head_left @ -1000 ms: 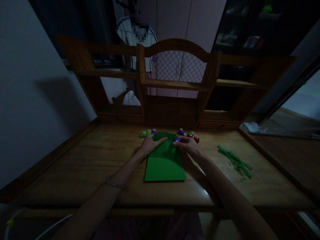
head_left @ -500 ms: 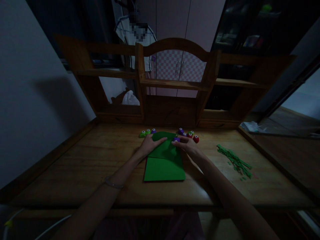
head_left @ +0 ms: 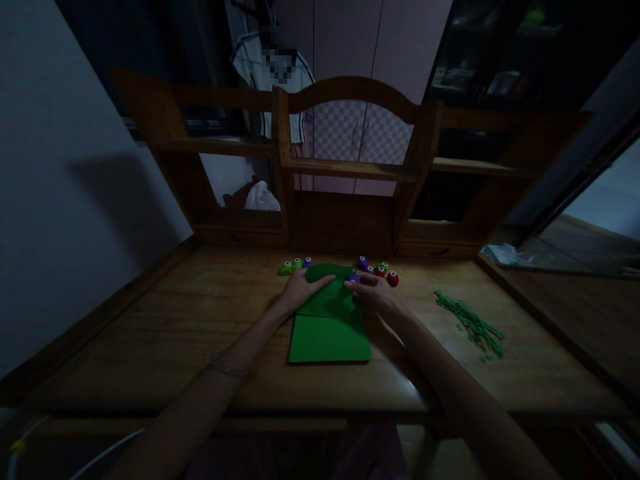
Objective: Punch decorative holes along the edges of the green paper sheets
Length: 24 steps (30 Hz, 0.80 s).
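Note:
A green paper sheet (head_left: 327,301) lies over more green paper (head_left: 330,339) on the wooden desk, its far edge slightly curved. My left hand (head_left: 299,291) holds the sheet's left side, thumb stretched across the top and the other fingers partly hidden. At the sheet's far right edge, my right hand (head_left: 377,292) grips a small purple craft punch (head_left: 354,277) between thumb and fingers. The fingers cover part of the punch, so I cannot tell whether it is pressed down.
Several small punches, among them a green one (head_left: 286,269) and a red one (head_left: 393,279), stand behind my hands on both sides. Green paper strips and scraps (head_left: 470,320) lie to the right. A wooden shelf unit (head_left: 345,170) rises along the desk's back edge.
Almost nothing differs. My right fingers and the purple punch have shifted very slightly at the paper's edge; my left hand stays where it was.

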Available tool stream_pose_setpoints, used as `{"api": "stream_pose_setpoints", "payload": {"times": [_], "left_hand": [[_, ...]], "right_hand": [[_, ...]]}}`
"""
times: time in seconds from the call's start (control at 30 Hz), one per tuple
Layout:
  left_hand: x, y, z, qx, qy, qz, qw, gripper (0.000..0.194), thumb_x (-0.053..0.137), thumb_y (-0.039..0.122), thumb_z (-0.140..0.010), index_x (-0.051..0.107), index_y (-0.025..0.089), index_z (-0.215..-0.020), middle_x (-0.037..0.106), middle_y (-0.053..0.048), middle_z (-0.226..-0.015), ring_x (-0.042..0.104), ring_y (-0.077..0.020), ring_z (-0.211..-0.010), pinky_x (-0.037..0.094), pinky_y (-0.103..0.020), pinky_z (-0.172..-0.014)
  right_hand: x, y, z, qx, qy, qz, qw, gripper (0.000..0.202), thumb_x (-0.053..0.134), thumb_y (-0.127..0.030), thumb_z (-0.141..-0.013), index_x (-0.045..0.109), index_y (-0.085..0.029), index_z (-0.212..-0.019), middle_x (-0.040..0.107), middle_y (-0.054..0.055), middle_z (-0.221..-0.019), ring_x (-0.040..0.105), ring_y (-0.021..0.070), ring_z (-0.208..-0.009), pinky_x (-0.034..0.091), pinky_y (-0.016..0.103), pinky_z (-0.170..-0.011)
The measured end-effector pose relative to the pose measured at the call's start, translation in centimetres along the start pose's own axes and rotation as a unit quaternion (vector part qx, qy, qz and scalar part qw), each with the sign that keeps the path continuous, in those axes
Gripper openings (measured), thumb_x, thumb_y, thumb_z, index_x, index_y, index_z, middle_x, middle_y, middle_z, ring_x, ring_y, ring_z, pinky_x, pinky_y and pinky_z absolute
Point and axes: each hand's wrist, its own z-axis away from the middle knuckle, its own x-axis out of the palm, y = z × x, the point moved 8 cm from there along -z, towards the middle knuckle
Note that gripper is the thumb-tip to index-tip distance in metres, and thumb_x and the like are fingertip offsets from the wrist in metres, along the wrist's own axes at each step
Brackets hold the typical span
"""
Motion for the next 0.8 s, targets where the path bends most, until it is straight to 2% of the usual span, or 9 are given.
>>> {"api": "stream_pose_setpoints", "payload": {"times": [0.2,0.4,0.8], "left_hand": [[0.17,0.21,0.10,0.002,-0.002,-0.001,1.000,0.034,0.069,0.044,-0.069,0.069,0.014,-0.085,0.072,-0.008,-0.086,0.067,-0.0205,-0.074,0.054,-0.030,-0.067],[0.60,0.47,0.36,0.015,0.001,-0.007,1.000,0.030,0.069,0.043,-0.070,0.068,0.015,-0.080,0.072,-0.007,-0.081,0.066,-0.0197,-0.072,0.053,-0.028,-0.066],[0.71,0.85,0.50,0.012,-0.002,0.006,1.000,0.031,0.068,0.044,-0.071,0.068,0.015,-0.083,0.072,-0.007,-0.084,0.067,-0.0198,-0.074,0.053,-0.029,-0.070]], "right_hand": [[-0.19,0.22,-0.26,0.000,0.009,0.002,1.000,0.036,0.077,-0.038,-0.061,0.067,-0.017,-0.089,0.068,0.007,-0.092,0.063,0.0182,-0.079,0.047,0.028,-0.071],[0.10,-0.26,0.26,-0.041,0.017,-0.006,0.999,0.030,0.075,-0.039,-0.063,0.067,-0.018,-0.084,0.067,0.006,-0.085,0.062,0.0203,-0.082,0.047,0.030,-0.074],[-0.05,-0.14,0.14,-0.027,0.030,0.012,0.999,0.033,0.075,-0.042,-0.063,0.068,-0.017,-0.084,0.068,0.008,-0.088,0.062,0.0211,-0.081,0.047,0.030,-0.072]]}}
